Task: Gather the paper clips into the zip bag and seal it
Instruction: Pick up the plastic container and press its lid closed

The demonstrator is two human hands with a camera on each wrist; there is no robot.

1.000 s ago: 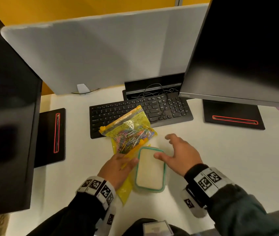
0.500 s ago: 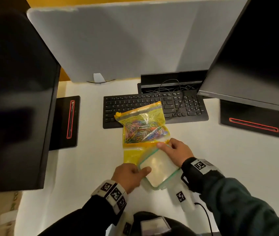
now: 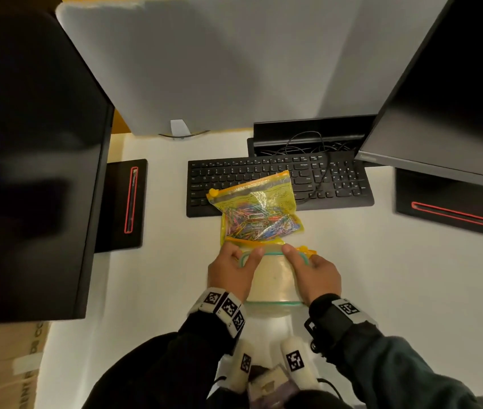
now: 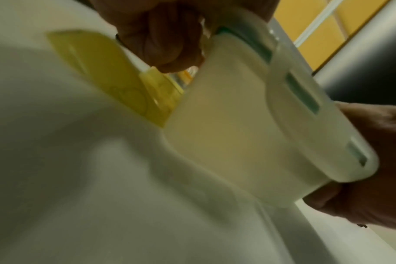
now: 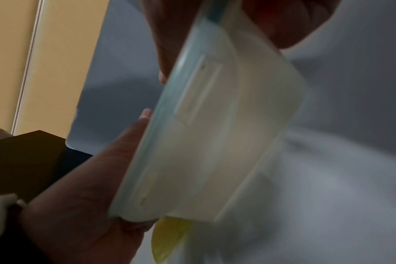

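A yellow zip bag full of coloured paper clips lies flat, its zipper end resting on the keyboard. Just in front of it stands a translucent lidded container with a teal rim. My left hand grips its left side and my right hand its right side, fingers curled over the far rim. The wrist views show the container tilted, with a second yellow bag under its far edge. That bag's orange zip strip shows beyond the rim.
A black keyboard lies behind the bag. A dark monitor stands on the left, another on the right, each on a black base. A grey partition closes the back. The white desk extends to the right.
The container has turned from skewed to square in front of me. Both hands have shifted to its sides with fingers over the far rim. The clip bag stays where it was.
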